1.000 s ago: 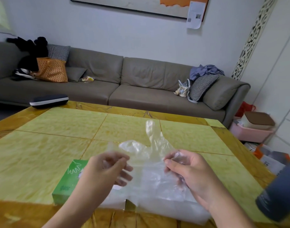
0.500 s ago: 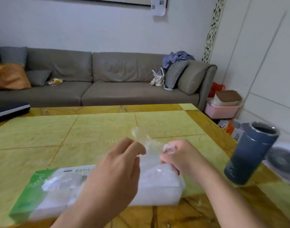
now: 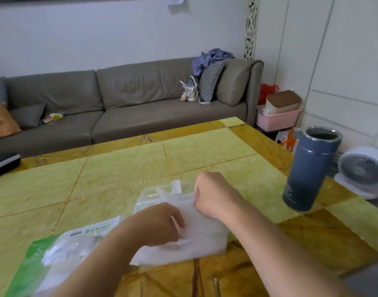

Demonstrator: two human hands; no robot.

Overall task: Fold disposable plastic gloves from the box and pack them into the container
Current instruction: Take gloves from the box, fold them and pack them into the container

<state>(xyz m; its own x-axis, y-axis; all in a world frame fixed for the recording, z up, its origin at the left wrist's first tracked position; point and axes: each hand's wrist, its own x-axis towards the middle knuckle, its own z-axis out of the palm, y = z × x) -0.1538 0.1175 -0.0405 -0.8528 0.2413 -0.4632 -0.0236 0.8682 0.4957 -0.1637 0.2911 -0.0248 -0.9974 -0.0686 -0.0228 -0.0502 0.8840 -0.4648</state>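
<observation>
A clear plastic glove [image 3: 190, 230] lies crumpled on the yellow-green bench [image 3: 110, 179], over a transparent container [image 3: 153, 196] and just right of the green-and-white glove box [image 3: 44, 256]. The left hand [image 3: 160, 226] rests on the glove with fingers curled, apparently pinching the film. The right hand [image 3: 213, 194], closed in a loose fist, presses the glove's far edge; its fingertips are hidden.

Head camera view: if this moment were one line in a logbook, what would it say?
stage: packing glove | left hand: on plastic glove, grip unclear | right hand: curled at clear container | glove box: near-left on table
</observation>
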